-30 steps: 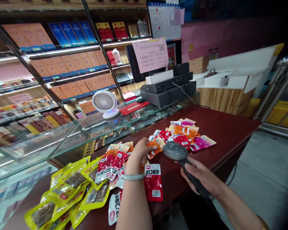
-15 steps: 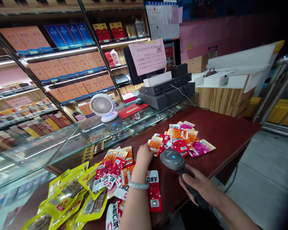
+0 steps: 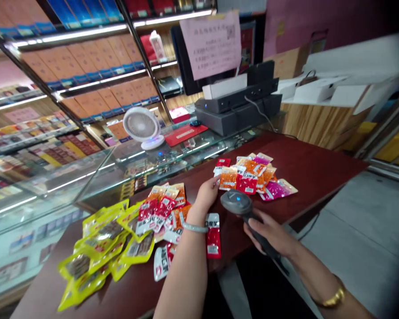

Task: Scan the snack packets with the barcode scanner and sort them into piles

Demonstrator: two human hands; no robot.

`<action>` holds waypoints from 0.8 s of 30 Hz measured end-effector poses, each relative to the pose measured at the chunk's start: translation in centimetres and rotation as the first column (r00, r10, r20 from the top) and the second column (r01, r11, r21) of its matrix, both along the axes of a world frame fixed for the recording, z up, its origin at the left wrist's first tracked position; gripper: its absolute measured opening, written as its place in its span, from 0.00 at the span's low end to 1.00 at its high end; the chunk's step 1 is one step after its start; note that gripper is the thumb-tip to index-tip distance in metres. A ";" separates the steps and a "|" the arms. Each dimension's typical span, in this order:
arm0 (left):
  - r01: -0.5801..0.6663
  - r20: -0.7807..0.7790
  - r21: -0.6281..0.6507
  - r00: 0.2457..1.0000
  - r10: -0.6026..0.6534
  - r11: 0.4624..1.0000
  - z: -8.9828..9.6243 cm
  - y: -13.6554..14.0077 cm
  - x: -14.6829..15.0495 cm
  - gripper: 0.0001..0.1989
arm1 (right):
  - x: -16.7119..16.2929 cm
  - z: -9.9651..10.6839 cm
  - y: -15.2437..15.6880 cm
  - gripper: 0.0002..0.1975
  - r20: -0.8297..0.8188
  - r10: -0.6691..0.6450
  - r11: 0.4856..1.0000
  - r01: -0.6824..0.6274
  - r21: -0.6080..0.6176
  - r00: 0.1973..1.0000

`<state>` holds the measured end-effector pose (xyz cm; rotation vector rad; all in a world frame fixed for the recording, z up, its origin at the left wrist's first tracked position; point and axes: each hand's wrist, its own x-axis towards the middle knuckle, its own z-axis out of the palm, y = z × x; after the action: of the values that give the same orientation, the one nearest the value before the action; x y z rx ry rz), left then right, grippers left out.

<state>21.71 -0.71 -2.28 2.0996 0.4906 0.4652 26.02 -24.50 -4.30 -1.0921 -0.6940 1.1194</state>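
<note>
My left hand (image 3: 209, 194), with a pale bangle at its wrist, pinches the left edge of an orange snack packet (image 3: 228, 178) at the near side of the far pile. Red, orange and purple packets make up that pile, a purple packet (image 3: 279, 189) lying at its right. In my right hand (image 3: 273, 232) is a grey barcode scanner (image 3: 236, 202), its head just in front of the pile and its blue light lit. A red and white packet (image 3: 213, 237) lies flat beside my left forearm. Left of the forearm are more red and orange packets (image 3: 164, 208).
Several yellow snack bags (image 3: 103, 239) are heaped on the left of the dark red table (image 3: 319, 164). Behind it runs a glass counter (image 3: 126, 166) with a white fan (image 3: 142, 126) and a monitor with a pink notice (image 3: 213, 44). Boxed goods fill the shelves.
My left hand has brought the orange packet a little rightward, against the far pile. The scanner stays near the pile in my right hand. The view has tilted downward.
</note>
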 end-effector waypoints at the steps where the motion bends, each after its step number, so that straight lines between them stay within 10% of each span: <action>1: -0.021 -0.020 0.132 1.000 0.024 0.991 0.4 0.0 -0.4 0.21 | 0.1 0.2 0.0 0.22 0.001 -0.002 1.000 0.002 0.001 1.000; 5: -0.116 -0.106 0.347 0.981 0.161 0.931 2.5 -0.4 -1.1 0.19 | 0.3 0.6 0.1 0.22 0.006 0.020 1.000 -0.020 -0.003 1.000; 14: -0.081 -0.265 0.402 0.943 0.201 0.912 9.3 -2.6 -4.5 0.14 | -0.1 0.8 -0.3 0.21 0.057 -0.009 1.000 0.008 0.026 0.998; 19: -0.021 -0.475 0.672 0.755 0.453 0.740 6.7 -6.8 -11.8 0.25 | -0.2 1.4 -1.2 0.20 0.089 0.056 0.998 -0.058 0.015 0.994; 24: -0.050 -0.430 0.750 0.720 0.544 0.659 2.9 -10.2 -14.4 0.31 | -1.3 1.2 -3.0 0.19 0.156 0.146 0.989 -0.143 -0.033 0.977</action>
<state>7.31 -10.96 0.58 2.9442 1.2710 0.1036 24.75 -27.46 -3.10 -1.1724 -0.9003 1.1739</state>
